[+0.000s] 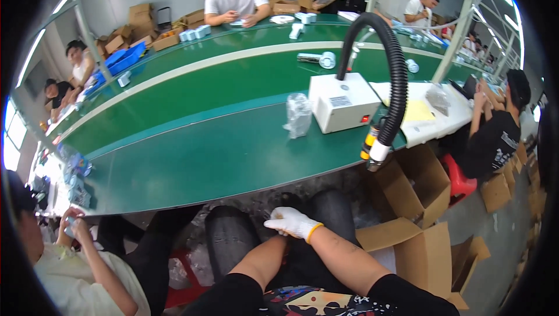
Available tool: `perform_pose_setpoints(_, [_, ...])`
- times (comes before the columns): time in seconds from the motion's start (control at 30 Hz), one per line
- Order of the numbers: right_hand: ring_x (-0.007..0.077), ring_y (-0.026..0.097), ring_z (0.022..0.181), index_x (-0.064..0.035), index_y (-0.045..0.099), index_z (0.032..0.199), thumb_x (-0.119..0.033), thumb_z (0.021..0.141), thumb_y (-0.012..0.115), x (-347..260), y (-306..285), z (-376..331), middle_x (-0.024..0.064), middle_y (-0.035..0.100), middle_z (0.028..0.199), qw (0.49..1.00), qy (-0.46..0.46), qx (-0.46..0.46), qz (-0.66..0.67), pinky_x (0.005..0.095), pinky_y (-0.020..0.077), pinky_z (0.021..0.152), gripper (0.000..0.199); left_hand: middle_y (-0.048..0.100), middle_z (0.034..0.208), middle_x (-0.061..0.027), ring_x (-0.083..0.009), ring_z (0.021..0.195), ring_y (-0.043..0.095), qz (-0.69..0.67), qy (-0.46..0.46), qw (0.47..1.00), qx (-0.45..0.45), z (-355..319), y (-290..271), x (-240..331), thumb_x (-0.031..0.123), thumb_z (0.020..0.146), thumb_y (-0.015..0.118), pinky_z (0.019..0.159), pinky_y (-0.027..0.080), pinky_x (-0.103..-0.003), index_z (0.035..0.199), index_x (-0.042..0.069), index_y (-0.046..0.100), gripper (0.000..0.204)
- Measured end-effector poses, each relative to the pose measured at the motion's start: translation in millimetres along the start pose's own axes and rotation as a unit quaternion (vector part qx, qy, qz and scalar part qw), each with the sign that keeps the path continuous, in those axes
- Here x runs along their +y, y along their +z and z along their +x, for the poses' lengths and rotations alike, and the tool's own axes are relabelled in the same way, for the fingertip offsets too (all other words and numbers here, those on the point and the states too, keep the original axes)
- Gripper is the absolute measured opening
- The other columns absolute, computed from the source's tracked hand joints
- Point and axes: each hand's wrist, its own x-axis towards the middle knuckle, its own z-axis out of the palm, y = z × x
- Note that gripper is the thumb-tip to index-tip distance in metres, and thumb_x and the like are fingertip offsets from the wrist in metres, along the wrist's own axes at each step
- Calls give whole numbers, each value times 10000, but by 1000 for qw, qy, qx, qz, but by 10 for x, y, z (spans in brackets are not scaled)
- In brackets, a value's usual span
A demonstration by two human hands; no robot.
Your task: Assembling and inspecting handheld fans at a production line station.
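Note:
My right hand (293,223), in a white knit glove with a yellow cuff, is over my lap between my knees. Its fingers are curled closed; whatever they hold, if anything, is hidden. My left forearm (260,262) reaches in beneath it, and the left hand is almost wholly covered by the glove, so its fingers do not show. Both hands are below the near edge of the green work table (192,164). On that table, ahead of them, a clear plastic bag (297,116) stands beside a white box-shaped machine (343,103) with a red switch.
A black corrugated hose (398,66) arches from the machine past the table edge. Open cartons (422,252) crowd my right side. A co-worker (87,269) sits close on my left, another (495,124) at right. Across the conveyor belt (233,77) lies a light-blue handheld device (327,60).

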Motion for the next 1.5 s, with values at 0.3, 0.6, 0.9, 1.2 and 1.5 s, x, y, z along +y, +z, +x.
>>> perform_pose_setpoints(0.3, [150,582,571,-67,633,755,-372,883,814,151,-119,-34,36,602,647,1000,-10,5,16,309,459,526,377,597,1491,-154,-354,1324,601,-150,-93,984,1,1,3,505,455,1000,551,1119,459,-473,1451,121,604,564])
perform_pose_setpoints(0.6, [142,563,514,-82,612,801,-283,917,795,167,39,179,43,599,657,998,29,4,48,292,430,453,295,618,1463,-163,-357,1299,616,-248,15,969,-14,-203,-232,364,440,996,572,1102,468,-471,1406,111,651,532])
perform_pose_setpoints(0.9, [159,576,529,-89,587,851,-276,924,784,563,-360,52,44,597,681,983,165,-3,82,295,448,455,282,729,1227,-200,-351,1099,712,-134,101,980,-104,-183,319,73,429,986,613,960,554,-509,1261,40,726,490])
perform_pose_setpoints(1.2, [146,564,546,-83,591,892,-244,899,809,457,-287,9,27,582,710,981,158,-37,103,293,439,450,271,768,1051,-188,-325,874,763,-252,-32,960,-116,-71,464,-195,370,957,677,755,604,-477,1152,31,771,403])
perform_pose_setpoints(1.5, [120,552,558,-63,619,948,-185,860,827,380,-288,-91,19,579,727,986,154,-43,44,268,413,455,256,709,1313,-189,-338,1203,684,-302,10,946,-119,-59,610,-122,396,993,558,1012,513,-470,1303,117,719,447])
